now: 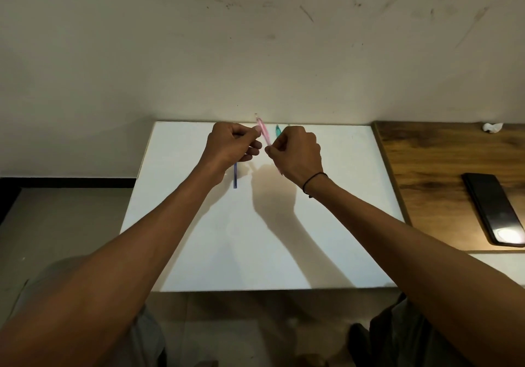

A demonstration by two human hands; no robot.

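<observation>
Both hands (pixel 264 146) pinch a slim, translucent pink pen (pixel 263 131).

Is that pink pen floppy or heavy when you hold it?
Probably stiff: the pink pen looks straight between the left hand and right hand. Likely light, since both only pinch it. Slim, so it might roll.

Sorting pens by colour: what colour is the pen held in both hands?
The pen is pink; head view.
</observation>
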